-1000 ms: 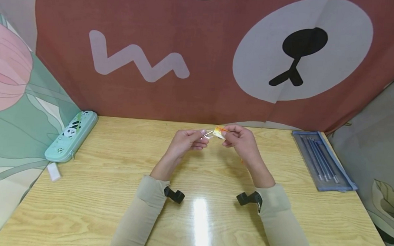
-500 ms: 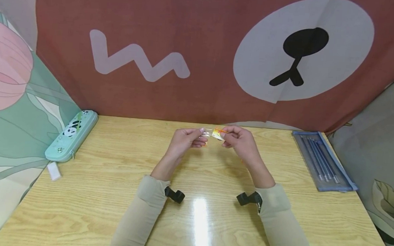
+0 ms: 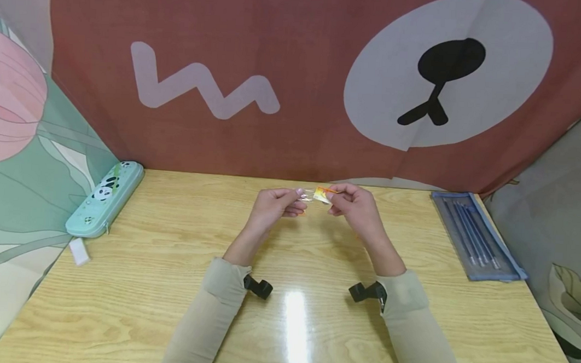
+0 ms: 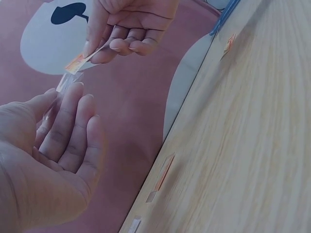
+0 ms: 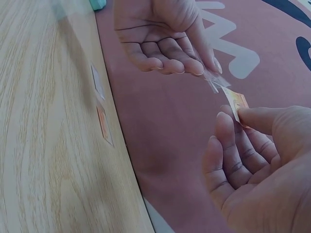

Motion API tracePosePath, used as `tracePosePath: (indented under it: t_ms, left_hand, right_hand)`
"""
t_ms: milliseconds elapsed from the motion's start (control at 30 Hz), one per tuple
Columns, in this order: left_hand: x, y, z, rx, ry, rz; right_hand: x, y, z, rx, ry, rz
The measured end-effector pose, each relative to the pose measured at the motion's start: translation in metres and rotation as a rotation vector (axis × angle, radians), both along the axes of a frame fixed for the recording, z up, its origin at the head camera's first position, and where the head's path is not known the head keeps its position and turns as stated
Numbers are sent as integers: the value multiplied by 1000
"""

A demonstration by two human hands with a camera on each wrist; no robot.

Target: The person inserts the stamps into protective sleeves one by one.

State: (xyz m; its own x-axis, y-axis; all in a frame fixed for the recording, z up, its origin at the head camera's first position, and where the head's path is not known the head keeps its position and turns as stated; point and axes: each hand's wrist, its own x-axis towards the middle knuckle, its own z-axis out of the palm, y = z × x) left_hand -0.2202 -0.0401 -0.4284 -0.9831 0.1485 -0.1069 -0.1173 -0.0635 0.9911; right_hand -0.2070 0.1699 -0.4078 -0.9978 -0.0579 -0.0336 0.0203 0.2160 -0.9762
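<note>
My left hand [image 3: 271, 208] pinches a clear, shiny plastic piece [image 5: 216, 80] between thumb and fingers. Facing it, my right hand [image 3: 358, 210] pinches a small orange-and-yellow paper slip [image 3: 322, 194] by its outer part. The slip's near end meets the plastic between the two hands, above the far edge of the table; whether they are joined I cannot tell. In the left wrist view, the slip [image 4: 75, 64] appears thin and flat, with the plastic [image 4: 68, 80] just below it. The left fingers hide much of the plastic.
Small orange pieces [image 4: 165, 172] and a whitish piece [image 5: 97, 81] lie on the wooden table [image 3: 165, 317]. A turquoise panda case [image 3: 104, 199] stands at the left, with a white block [image 3: 79, 251] beside it. A blue mesh pouch [image 3: 477, 238] holding several pens lies at the right.
The plastic between the hands lies straighter than a second ago, when it spread out in glinting folds. Both hands keep nearly the same place and grip.
</note>
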Motion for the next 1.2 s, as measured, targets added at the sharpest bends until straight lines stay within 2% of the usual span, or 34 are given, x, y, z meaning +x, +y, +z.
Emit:
tracePosePath:
  t_ms: [467,767,1000,1200]
  left_hand:
    - [-1,2,2,-16,3,-12]
    - [0,2,0,12,-12,-10]
    - [1,1,-1,49,-5,16]
    - [2,2,-1,50,9,12]
  right_hand:
    - [0,-1,4,-14,12,-14]
    - [0,-2,1,6,-20,23]
    - [2,-1,1,-8,-46,29]
    - [3,0,3,43,-48,36]
